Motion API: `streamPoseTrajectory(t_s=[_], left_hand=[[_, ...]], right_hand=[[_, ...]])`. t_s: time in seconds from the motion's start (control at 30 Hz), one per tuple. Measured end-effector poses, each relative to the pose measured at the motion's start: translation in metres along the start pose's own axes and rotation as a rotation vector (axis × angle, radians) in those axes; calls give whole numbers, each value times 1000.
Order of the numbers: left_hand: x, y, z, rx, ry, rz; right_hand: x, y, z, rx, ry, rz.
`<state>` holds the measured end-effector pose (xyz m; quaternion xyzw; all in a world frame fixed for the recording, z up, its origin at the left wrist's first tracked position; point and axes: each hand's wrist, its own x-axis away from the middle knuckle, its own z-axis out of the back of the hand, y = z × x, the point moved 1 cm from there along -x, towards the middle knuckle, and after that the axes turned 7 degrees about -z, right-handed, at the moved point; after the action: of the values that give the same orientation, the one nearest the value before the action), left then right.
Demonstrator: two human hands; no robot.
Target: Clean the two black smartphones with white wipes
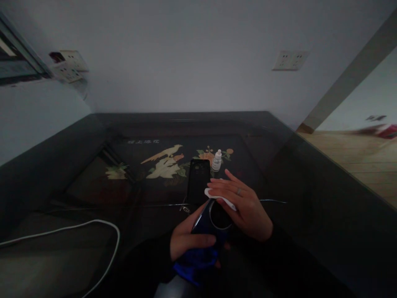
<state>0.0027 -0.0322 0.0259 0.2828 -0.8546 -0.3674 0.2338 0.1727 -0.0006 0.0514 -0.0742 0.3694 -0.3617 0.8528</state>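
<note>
My left hand point(186, 240) is wrapped round a dark blue phone point(208, 221) with a round camera ring, held back side up, together with a blue cloth point(195, 263) under it. My right hand point(243, 203) lies over the phone's upper end, fingers stretched flat and pressing a small white wipe point(218, 198) against it; a ring shows on one finger. Just beyond the hands a black phone case point(198, 181) lies on the table. A small white dropper bottle point(216, 160) stands behind the case.
A dark lacquered table point(279, 165) with an inlaid bird and flower picture stands against a white wall. A white cable point(93, 225) loops at the near left. Wall sockets point(290, 60) sit above. A wooden floor point(356, 157) shows to the right.
</note>
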Motion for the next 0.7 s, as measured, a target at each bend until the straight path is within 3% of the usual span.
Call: streamPoseTrajectory(t_s=[0.1, 0.2, 0.3, 0.37, 0.47, 0.7], left_hand=[[0, 1, -1, -6, 68, -45], [0, 1, -2, -38, 89, -93], [2, 3, -2, -81, 98, -136], [4, 5, -2, -98, 102, -143], [6, 5, -2, -101, 103, -143], [4, 6, -1, -5, 37, -155]], right_hand=[[0, 5, 1, -46, 5, -61], [2, 14, 5, -111, 53, -263], [4, 23, 12, -206, 175, -537], [6, 23, 16, -272, 297, -632], [7, 15, 17, -324, 389, -605], [9, -6, 9, -207, 195, -205]])
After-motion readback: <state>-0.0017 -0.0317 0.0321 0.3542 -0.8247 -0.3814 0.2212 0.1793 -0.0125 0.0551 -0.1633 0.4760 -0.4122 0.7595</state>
